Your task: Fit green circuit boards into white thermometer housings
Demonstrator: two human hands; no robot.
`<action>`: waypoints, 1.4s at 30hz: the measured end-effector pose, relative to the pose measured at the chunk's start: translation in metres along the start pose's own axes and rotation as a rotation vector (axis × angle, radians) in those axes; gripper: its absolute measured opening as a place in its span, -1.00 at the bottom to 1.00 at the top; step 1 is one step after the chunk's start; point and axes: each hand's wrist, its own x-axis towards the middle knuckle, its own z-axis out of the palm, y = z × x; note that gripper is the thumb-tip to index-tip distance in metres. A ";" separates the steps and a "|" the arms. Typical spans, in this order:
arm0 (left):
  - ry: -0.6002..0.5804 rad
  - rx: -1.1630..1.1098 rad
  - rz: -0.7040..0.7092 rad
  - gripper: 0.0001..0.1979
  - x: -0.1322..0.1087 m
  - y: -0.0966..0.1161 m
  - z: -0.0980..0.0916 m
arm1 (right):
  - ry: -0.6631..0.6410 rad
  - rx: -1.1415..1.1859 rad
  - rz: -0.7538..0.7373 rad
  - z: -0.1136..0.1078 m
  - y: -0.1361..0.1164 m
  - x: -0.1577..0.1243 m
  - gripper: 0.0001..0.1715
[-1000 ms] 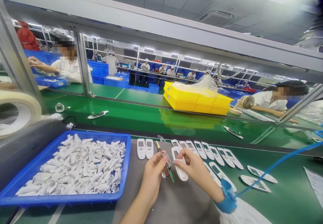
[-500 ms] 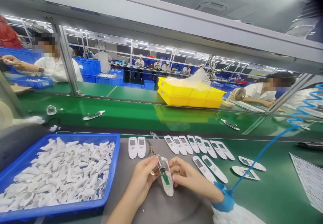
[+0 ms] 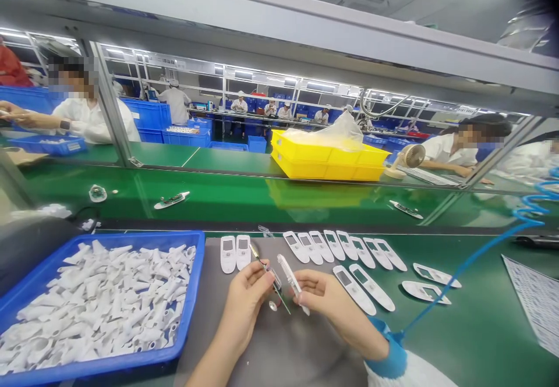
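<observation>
Well, from where I stand, both of the worker's bare hands are raised over the grey mat (image 3: 279, 352) on the bench, close together near its far side. The left hand (image 3: 247, 299) is closed, with thumb and fingers pinching a slim green circuit board (image 3: 282, 301) that slants across the mat, a thin metal tip at its far end. A small round metal piece (image 3: 273, 305) sits just below the board, though I can't quite tell from here whether it's attached. The right hand (image 3: 329, 299) is closed too, gripping a narrow white plastic casing (image 3: 290, 285) by its near end, seen edge-on and just beside the board. A blue cuff (image 3: 386, 352) circles the right wrist, and a blue cord (image 3: 454, 282) runs from it toward the bench's right edge.

Two white casings (image 3: 227, 254) lie at the mat's far edge. A long row of matching casings (image 3: 334, 245) runs along the bench's far edge, with two more (image 3: 353, 289) just nearer and two open frames (image 3: 430, 282) further right. At the bench's left edge sits a blue tray (image 3: 192, 282) heaped with white plastic caps (image 3: 109, 305). Beyond, a green conveyor belt (image 3: 279, 201) carries small boards (image 3: 171, 199).
</observation>
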 end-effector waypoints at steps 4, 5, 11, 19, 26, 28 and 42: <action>0.068 0.073 0.098 -0.68 0.002 -0.001 0.001 | 0.026 -0.039 -0.006 0.008 0.002 -0.001 -0.64; 0.069 0.083 0.104 -0.68 0.002 -0.001 0.001 | 0.025 -0.045 -0.007 0.010 0.002 -0.002 -0.64; 0.034 0.099 0.063 -0.66 0.002 -0.004 0.000 | 0.024 -0.026 -0.049 0.018 0.000 -0.006 -0.68; 0.081 0.179 0.091 -0.64 0.004 -0.006 -0.001 | 0.009 0.056 0.027 0.020 0.001 -0.008 -0.67; 0.117 0.405 0.150 -0.64 0.012 -0.014 -0.007 | -0.184 0.643 0.226 0.041 0.011 -0.021 -0.73; 0.127 0.464 0.170 -0.62 0.013 -0.014 -0.007 | -0.219 0.785 0.296 0.045 0.015 -0.021 -0.71; -0.246 0.172 -0.108 -0.73 -0.005 -0.004 0.003 | -0.188 0.644 0.123 0.035 0.014 -0.008 -0.58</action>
